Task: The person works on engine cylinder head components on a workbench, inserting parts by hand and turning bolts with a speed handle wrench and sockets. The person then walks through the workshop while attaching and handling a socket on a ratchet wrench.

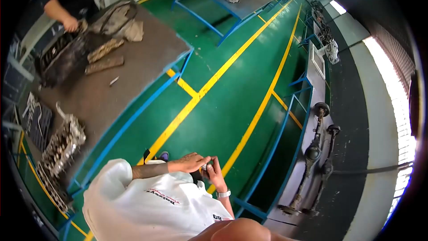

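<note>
My left hand (189, 163) reaches across the front of my white shirt (147, 201), its fingers bent together at the tips. Close against it, my right hand (216, 175) has curled fingers and a watch (224, 193) on the wrist. Between the fingertips of both hands is a small pale thing (204, 167), mostly covered and too small to name. A dark patch shows just below the hands. Both hands are in front of my body, apart from the tables.
On the left workbench (151, 58) lie an engine block (64, 58), cloths (118, 20) and a cylinder head (67, 143). Another person's hand (70, 23) is over the block. Axles (313, 153) rest on the right bench. A green floor (214, 111) with yellow lines runs between.
</note>
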A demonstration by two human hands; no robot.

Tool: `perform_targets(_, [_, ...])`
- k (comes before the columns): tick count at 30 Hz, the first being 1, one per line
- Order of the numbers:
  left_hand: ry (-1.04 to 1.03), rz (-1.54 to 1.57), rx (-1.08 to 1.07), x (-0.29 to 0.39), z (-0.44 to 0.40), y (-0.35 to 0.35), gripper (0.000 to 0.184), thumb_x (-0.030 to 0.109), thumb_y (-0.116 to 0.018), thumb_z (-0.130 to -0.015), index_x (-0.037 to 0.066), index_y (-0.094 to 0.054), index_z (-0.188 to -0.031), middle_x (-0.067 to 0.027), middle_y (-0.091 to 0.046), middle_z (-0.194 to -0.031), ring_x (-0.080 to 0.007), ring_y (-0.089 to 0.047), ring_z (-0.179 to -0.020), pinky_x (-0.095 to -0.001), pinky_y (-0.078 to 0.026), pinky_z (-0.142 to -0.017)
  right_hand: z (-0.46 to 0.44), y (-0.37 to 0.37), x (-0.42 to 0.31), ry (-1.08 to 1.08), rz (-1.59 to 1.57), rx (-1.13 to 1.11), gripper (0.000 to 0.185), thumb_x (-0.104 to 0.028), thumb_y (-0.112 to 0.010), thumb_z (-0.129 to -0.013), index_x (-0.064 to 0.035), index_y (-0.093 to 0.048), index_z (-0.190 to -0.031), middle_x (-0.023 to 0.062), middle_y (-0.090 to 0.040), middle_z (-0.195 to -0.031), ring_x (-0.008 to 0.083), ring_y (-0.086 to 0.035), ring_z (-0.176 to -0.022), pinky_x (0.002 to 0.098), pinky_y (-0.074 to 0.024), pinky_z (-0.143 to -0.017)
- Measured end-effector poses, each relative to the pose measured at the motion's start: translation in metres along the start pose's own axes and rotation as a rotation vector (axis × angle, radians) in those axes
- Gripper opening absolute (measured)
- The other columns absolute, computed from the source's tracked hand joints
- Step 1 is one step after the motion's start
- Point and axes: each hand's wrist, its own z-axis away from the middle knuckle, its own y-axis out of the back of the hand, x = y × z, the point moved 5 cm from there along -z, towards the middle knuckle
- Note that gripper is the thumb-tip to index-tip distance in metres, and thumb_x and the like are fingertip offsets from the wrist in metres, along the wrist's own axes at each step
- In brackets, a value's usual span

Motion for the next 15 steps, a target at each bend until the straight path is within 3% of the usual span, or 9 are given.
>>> perform_targets(3, [0.075, -0.074, 0.038, 0.001, -0.069, 0.052, 0.066, 0.052, -0.025, -0.100, -0.001, -0.063, -0.090, -0.0253, -0.065, -0.089, -0.0419, -0.058, -0.091, -0.0490, -0.045, -0.081, -0.088, 0.040, -0.012, 0.099, 0.119, 0.000, 0.027, -0.025, -0.052, -0.099, -0.0027, -0.044, -0.112, -0.0016, -0.050, -0.070, 0.0076, -0.049, -0.060, 0.0233, -0.0411, -0.054])
perform_targets(5, [0.076, -0.111, 0.097, -0.005, -0.121, 0.071, 0.066, 0.052, -0.027, -0.100, -0.001, -0.064, -0.088, -0.0255, -0.064, -0.086, -0.0417, -0.059, -0.090, -0.0497, -0.045, -0.080, -0.143, 0.066, -0.007, -0.043, 0.106, -0.008, 0.024, -0.026, -0.050, -0.100, -0.0024, -0.051, -0.104, -0.0016, -0.051, -0.069, 0.0075, -0.047, -0.061, 0.0248, -0.0392, -0.053])
perform_targets(7, [0.179, -0.169, 0.346, -0.011, -0.171, 0.111, 0.066, 0.047, -0.030, -0.100, -0.001, -0.063, -0.071, -0.0246, -0.062, -0.069, -0.0433, -0.062, -0.070, -0.0520, -0.047, -0.069, -0.202, 0.088, -0.024, 0.009, 0.283, 0.009, 0.040, -0.034, -0.045, -0.102, -0.0011, -0.058, -0.085, -0.0021, -0.050, -0.065, 0.0071, -0.042, -0.059, 0.0257, -0.0355, -0.052])
perform_targets(9, [-0.043, -0.362, 0.507, -0.014, -0.224, 0.144, 0.059, 0.039, -0.032, -0.102, -0.001, -0.061, -0.071, -0.0236, -0.059, -0.063, -0.0453, -0.059, -0.063, -0.0530, -0.046, -0.060, -0.262, 0.108, -0.054, -0.107, 0.135, -0.162, 0.044, -0.034, -0.044, -0.103, 0.0004, -0.058, -0.081, -0.0026, -0.049, -0.064, 0.0073, -0.039, -0.056, 0.0259, -0.0339, -0.052])
perform_targets(11, [0.086, -0.365, 0.550, -0.019, -0.318, 0.207, 0.049, 0.034, -0.032, -0.102, -0.001, -0.063, -0.087, -0.0248, -0.061, -0.070, -0.0450, -0.059, -0.067, -0.0543, -0.045, -0.062, -0.368, 0.149, -0.098, 0.094, 0.034, -0.243, 0.046, -0.036, -0.045, -0.102, -0.0005, -0.059, -0.077, -0.0031, -0.046, -0.059, 0.0078, -0.036, -0.053, 0.0273, -0.0318, -0.049])
perform_targets(12, [-0.122, -0.672, 0.647, -0.027, -0.348, 0.222, 0.039, 0.028, -0.034, -0.101, -0.001, -0.058, -0.108, -0.0258, -0.062, -0.081, -0.0447, -0.057, -0.073, -0.0547, -0.044, -0.064, -0.417, 0.173, -0.084, 0.202, 0.044, -0.131, 0.047, -0.038, -0.047, -0.101, -0.0016, -0.059, -0.075, -0.0031, -0.045, -0.059, 0.0081, -0.039, -0.055, 0.0280, -0.0322, -0.049])
perform_targets(13, [-0.049, -0.651, 0.620, 0.003, -0.377, 0.251, 0.035, 0.022, -0.036, -0.100, -0.001, -0.050, -0.122, -0.0256, -0.061, -0.088, -0.0441, -0.055, -0.075, -0.0540, -0.042, -0.065, -0.436, 0.188, -0.151, 0.212, 0.240, -0.178, 0.048, -0.041, -0.048, -0.100, -0.0015, -0.060, -0.074, -0.0030, -0.046, -0.059, 0.0083, -0.040, -0.056, 0.0287, -0.0333, -0.049])
perform_targets(14, [-0.226, -0.860, 0.719, 0.029, -0.398, 0.271, 0.034, 0.022, -0.037, -0.100, -0.002, -0.053, -0.117, -0.0255, -0.061, -0.082, -0.0441, -0.055, -0.073, -0.0528, -0.043, -0.065, -0.475, 0.200, -0.161, 0.237, 0.116, -0.182, 0.046, -0.038, -0.048, -0.100, -0.0023, -0.061, -0.074, -0.0026, -0.047, -0.057, 0.0086, -0.041, -0.055, 0.0300, -0.0342, -0.049])
perform_targets(15, [-0.029, -0.685, 0.719, 0.078, -0.420, 0.302, 0.041, 0.030, -0.036, -0.101, -0.003, -0.060, -0.101, -0.0253, -0.061, -0.079, -0.0443, -0.054, -0.073, -0.0518, -0.043, -0.066, -0.501, 0.213, -0.201, 0.296, 0.141, -0.237, 0.044, -0.034, -0.048, -0.100, -0.0014, -0.061, -0.073, -0.0012, -0.046, -0.054, 0.0088, -0.041, -0.053, 0.0310, -0.0344, -0.047])
